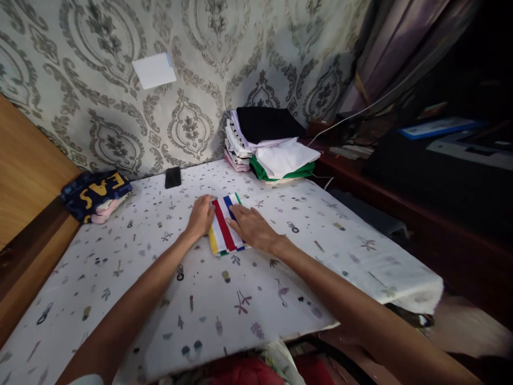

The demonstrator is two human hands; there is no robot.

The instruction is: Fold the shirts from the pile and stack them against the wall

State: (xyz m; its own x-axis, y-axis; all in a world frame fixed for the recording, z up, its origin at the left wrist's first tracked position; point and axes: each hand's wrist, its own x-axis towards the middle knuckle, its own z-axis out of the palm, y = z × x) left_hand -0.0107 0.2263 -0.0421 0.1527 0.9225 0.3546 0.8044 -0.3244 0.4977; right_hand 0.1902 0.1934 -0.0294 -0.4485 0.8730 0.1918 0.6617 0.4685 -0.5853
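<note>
A folded striped cloth (223, 227) in white, red, blue, yellow and green lies flat near the middle of the bed-like surface. My left hand (199, 218) rests along its left edge, fingers bent loosely and touching the border. Across the cloth's right side lies my right hand (253, 227), palm down with the fingers stretched out. It covers part of the blue stripe and the right edge. Neither hand lifts the cloth.
Stacked folded clothes, with a black one (270, 124) and a white one (286, 158) on top, stand at the back. A dark blue folded garment with yellow letters (98, 192) lies at left. A black phone (173, 177) rests near the patterned wall (190, 125).
</note>
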